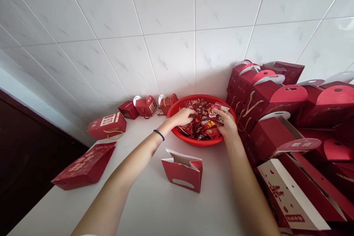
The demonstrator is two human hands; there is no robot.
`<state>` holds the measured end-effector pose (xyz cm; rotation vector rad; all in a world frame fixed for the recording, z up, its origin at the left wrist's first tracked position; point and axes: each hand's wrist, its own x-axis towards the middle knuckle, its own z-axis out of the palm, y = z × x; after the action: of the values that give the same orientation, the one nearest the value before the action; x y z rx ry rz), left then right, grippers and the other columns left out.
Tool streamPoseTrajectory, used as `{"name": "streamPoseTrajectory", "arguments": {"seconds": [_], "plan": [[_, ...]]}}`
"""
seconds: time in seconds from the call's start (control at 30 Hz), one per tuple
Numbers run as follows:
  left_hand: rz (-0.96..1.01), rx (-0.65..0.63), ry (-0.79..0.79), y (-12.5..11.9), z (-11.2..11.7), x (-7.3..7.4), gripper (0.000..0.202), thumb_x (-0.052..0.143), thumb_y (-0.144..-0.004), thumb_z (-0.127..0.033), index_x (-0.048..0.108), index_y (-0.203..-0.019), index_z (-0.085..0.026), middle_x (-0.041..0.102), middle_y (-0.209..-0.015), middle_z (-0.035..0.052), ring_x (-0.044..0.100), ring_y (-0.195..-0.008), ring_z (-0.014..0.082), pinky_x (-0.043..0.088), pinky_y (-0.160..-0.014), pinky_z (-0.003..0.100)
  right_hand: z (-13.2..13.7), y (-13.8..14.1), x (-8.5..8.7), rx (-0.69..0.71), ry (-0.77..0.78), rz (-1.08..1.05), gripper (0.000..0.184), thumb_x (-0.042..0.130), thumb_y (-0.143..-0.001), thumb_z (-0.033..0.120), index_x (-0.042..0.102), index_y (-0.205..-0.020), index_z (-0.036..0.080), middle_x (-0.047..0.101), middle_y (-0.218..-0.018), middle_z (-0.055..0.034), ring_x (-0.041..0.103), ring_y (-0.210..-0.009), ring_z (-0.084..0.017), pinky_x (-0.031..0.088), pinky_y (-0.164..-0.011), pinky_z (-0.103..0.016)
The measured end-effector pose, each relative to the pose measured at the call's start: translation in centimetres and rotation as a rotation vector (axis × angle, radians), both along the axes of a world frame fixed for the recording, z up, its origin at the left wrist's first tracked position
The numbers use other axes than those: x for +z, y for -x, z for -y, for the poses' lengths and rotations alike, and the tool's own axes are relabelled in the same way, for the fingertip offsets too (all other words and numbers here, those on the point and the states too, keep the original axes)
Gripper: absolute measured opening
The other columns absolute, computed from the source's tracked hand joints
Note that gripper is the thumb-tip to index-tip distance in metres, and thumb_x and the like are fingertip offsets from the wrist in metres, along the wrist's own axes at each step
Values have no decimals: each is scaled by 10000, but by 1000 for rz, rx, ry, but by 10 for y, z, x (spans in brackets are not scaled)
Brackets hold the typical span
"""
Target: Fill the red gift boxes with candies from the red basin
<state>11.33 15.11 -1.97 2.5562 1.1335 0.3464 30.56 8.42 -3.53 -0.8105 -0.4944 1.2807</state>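
The basin [199,142] was smooth red plastic, oval in view, and sat on the pale, flat bench [141,206]. Crinkled, glossy packets [197,122] filled it. At the basin's nine o'clock, the left hand [185,117] reached in, its fingers curled down among them; whether it gripped anything could not be told. At three o'clock, the right hand [228,124] was closed, thumb over a flat red-and-white sachet [215,117] above the basin's contents.

Just outside the basin, near seven o'clock, stood an open box [181,175] of red card with folded-in sides and a pale oval on its front. Glossy wall tiles [168,11], faintly veined, rose at twelve.

Counted: one basin, one open box, one sachet in the right hand, three small boxes [128,110] toward nine o'clock and two larger boxes [83,166] toward eight. The heaped boxes [279,136], some rope-handled, at three to four o'clock overlapped too much to count.
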Motion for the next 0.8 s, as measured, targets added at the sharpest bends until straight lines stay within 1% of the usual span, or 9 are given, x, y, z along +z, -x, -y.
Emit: {"name": "streamPoseTrajectory", "arguments": {"seconds": [0.1,0.17,0.23,0.37,0.43,0.57,0.63,0.7,0.8], "plan": [[-83,19,-51,-12,-5,-5,438,532,-877,-115,707,-1255,-251,720,-1287,50,644,-1229,244,478,-1067,342,-1,0,-1,-35,-6,-5,287,820,-553,135,713,-812,193,755,-744,17,710,-668,-165,586,-587,-242],[-139,35,-73,-21,-8,-6,425,553,-903,-181,680,-1300,-265,710,-1277,81,646,-1211,281,515,-1000,364,-1,0,-1,-46,-4,-7,286,820,-540,133,716,-801,184,753,-731,9,706,-647,-167,581,-567,-238],[-198,36,-82,-28,-10,-6,435,589,-884,-194,681,-1305,-257,693,-1261,117,660,-1165,316,541,-923,372,0,1,0,-50,1,-10,285,817,-532,133,725,-799,176,754,-727,2,699,-623,-164,574,-544,-232],[-281,-19,-73,-36,-14,-6,469,628,-783,-77,741,-1198,-262,674,-1261,105,684,-1086,288,538,-819,307,1,2,2,-46,4,-17,279,802,-535,121,736,-802,170,756,-727,-2,694,-607,-156,568,-530,-221],[-293,-42,-67,-38,-15,-7,410,635,-769,-71,765,-1119,-241,695,-1221,98,692,-1040,269,526,-786,287,1,2,2,-39,-4,-19,253,788,-547,113,732,-787,169,757,-729,-10,708,-634,-168,578,-549,-229],[-279,-37,-60,-36,-16,-7,197,622,-835,-159,776,-949,-205,759,-997,91,705,-888,245,501,-737,282,2,2,2,-33,-9,-23,206,751,-571,93,722,-763,160,760,-740,-33,722,-657,-185,594,-580,-252],[-250,-7,-71,-32,-17,-6,234,537,-901,-182,765,-946,-198,765,-947,96,705,-842,240,495,-724,291,1,1,2,-45,-2,-31,188,735,-575,79,713,-744,158,757,-729,-25,713,-635,-169,590,-575,-241],[-221,14,-84,-27,-19,-6,285,491,-907,-159,755,-1012,-192,769,-1003,111,708,-872,249,495,-733,301,1,0,2,-59,4,-43,175,723,-581,71,707,-731,160,752,-715,-13,704,-622,-150,583,-569,-222],[-204,-43,-70,-25,-21,-9,389,580,-791,-86,742,-1120,-215,759,-1144,96,703,-999,254,500,-800,287,0,0,1,-65,7,-60,161,712,-594,67,703,-725,160,749,-702,-13,702,-620,-143,578,-567,-208]]}}
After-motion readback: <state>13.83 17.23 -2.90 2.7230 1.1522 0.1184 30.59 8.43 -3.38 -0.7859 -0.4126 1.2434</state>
